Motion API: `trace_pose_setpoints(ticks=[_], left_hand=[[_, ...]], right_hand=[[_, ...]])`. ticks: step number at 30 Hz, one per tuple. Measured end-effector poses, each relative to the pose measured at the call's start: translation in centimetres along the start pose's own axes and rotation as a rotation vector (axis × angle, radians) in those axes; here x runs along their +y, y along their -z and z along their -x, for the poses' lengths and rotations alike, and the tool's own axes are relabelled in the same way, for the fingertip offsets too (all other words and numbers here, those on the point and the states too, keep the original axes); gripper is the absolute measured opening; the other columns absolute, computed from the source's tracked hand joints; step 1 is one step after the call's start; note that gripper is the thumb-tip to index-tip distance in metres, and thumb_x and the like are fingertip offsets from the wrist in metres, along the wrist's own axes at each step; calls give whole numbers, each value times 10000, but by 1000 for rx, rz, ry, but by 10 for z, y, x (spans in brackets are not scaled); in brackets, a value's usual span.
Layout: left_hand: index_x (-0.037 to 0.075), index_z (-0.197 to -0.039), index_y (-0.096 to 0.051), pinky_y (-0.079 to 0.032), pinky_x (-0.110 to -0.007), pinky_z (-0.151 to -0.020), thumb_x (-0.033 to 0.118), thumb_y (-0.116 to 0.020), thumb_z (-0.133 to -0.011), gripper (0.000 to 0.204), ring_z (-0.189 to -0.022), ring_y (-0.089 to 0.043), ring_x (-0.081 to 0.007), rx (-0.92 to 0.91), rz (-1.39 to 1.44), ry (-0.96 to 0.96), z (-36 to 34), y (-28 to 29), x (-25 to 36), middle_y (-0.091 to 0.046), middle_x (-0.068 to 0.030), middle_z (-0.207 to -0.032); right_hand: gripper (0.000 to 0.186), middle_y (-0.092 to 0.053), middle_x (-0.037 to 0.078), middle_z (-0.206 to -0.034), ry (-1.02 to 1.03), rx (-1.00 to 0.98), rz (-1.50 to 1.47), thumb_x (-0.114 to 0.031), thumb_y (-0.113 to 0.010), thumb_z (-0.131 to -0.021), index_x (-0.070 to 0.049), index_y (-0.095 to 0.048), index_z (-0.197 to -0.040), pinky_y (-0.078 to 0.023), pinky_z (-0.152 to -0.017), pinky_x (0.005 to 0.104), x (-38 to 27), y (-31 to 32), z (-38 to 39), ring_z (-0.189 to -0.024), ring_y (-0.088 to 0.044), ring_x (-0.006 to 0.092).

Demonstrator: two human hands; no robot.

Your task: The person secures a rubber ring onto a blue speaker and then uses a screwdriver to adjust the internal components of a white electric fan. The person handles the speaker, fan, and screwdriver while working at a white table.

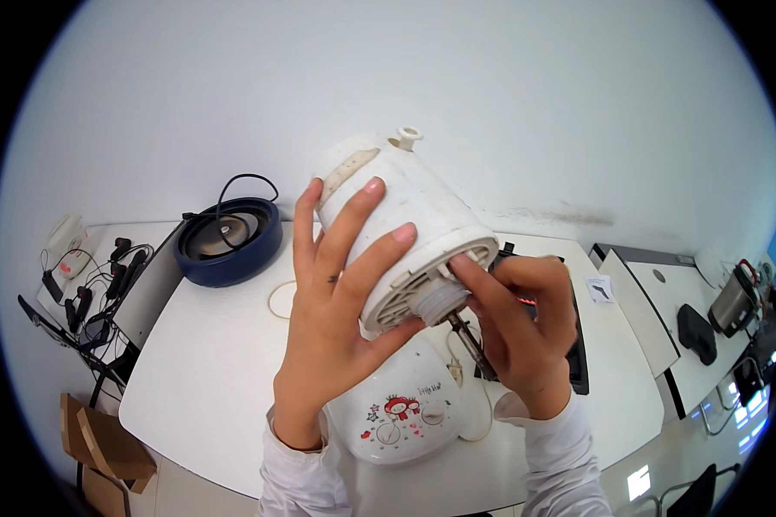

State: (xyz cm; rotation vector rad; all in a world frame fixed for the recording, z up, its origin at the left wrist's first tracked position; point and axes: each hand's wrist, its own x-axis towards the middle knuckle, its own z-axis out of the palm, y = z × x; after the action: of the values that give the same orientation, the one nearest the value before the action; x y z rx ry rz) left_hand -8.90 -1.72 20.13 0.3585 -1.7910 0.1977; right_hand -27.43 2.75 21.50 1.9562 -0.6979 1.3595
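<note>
White ribbed-end housing [418,198] held up above the table [215,345], its shaft [468,343] exposed.
The left hand [332,293] spreads wide around the smooth, scuffed cylinder, gripping it; the right hand's [530,336] index finger touches the slotted end, other fingers curled, a pinch impossible to confirm. The end looks uncovered already, while threaded plastic collar [438,299] and metal shaft remain fitted. Beyond lie a glossy, rounded, cartoon-printed base [418,401] and a round blue casing [220,274].

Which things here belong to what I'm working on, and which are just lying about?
In use:
- White cylinder, held by left hand; right hand at ribbed end
- Probably cartoon-printed white base

Seemingly lying about:
- Blue round appliance
- White card
- Silver container
</note>
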Motion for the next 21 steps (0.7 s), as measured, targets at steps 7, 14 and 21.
trace_pose_setpoints(ticks=[7, 14, 21], left_hand=[[168, -1267, -507, -189, -626, -1073, 120, -831, -511, 824, -1292, -374, -380, 1, 4, -27, 0, -3, -4, -399, -163, -1411], [177, -1337, -385, -198, -590, -1082, 237, -859, -544, 926, -1338, -277, -426, -88, -69, -58, 2, -2, -13, -321, -223, -1443], [208, -1394, -307, -328, -533, -1057, 278, -890, -546, 1031, -1370, -223, -427, -144, 17, -69, 5, 0, -24, -233, -259, -1472]], right_hand=[[289, -555, 57, -782, -270, 222, -218, 73, -749, -644, -23, -698, -912, -420, -486, 207, -6, 3, 8, -590, -505, 126], [370, -609, 84, -842, -466, 240, -320, 147, -698, -627, 7, -687, -969, -477, -539, 248, -16, 6, 14, -655, -565, 164], [285, -573, 124, -861, -386, 124, -337, 0, -751, -683, -30, -600, -924, -450, -651, 278, -16, 14, 13, -764, -546, 192]])
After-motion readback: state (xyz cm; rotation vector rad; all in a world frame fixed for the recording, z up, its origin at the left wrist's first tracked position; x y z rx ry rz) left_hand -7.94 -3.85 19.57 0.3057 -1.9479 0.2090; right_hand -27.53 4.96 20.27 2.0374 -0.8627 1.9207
